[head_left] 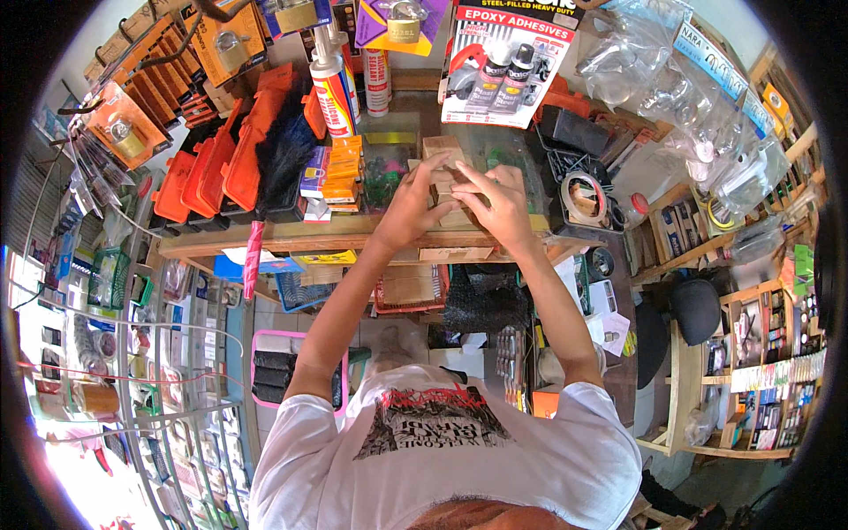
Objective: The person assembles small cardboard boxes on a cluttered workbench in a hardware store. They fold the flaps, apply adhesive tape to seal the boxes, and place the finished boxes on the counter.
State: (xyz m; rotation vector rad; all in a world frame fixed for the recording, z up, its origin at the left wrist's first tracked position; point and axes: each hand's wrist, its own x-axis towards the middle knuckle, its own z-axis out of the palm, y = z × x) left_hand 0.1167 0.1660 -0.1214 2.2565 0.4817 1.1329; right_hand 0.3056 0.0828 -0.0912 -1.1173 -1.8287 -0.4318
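Several small brown cardboard boxes (pixel 441 147) sit in a row on the glass-topped counter (pixel 402 126), running toward its front edge. My left hand (pixel 410 208) lies along their left side, fingers reaching over the far boxes and thumb apart near the closer ones. From the right, my right hand (pixel 500 203) reaches in with its index finger and thumb stretched onto the boxes. Both hands touch the row, and neither is visibly wrapped round a box. My fingers hide part of the boxes.
Left of the hands stand a stack of small orange boxes (pixel 343 172), a black feather duster (pixel 287 146) and orange-lidded cases (pixel 208 181). Sealant tubes (pixel 331 93) and a hanging adhesive card (pixel 508 66) are behind. A tape roll (pixel 584 198) lies to the right.
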